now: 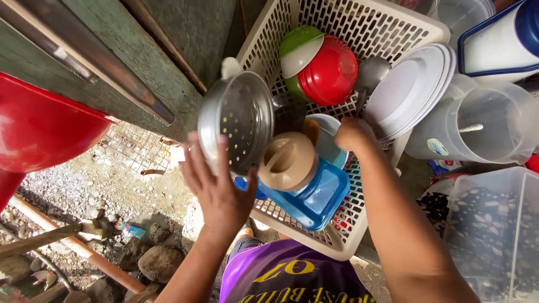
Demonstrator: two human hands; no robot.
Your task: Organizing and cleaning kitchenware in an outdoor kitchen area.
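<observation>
My left hand (216, 182) presses its spread fingers against the rim of a metal strainer pot (238, 120) that stands on edge at the left side of a white plastic dish basket (342, 22). Over the basket's middle, my right hand (352, 134) closes around a light blue cup (328, 143). Below the cup lies a blue plastic container (320, 193) with a tan lid (287, 161). Red and green bowls (323, 67) are stacked further back in the basket.
White plates (410, 90) and a metal ladle (370, 73) lean at the basket's right. A clear pitcher (477, 123) and a lidded bin (497, 230) stand to the right. A red basin (39, 126) is at left, above gravel ground.
</observation>
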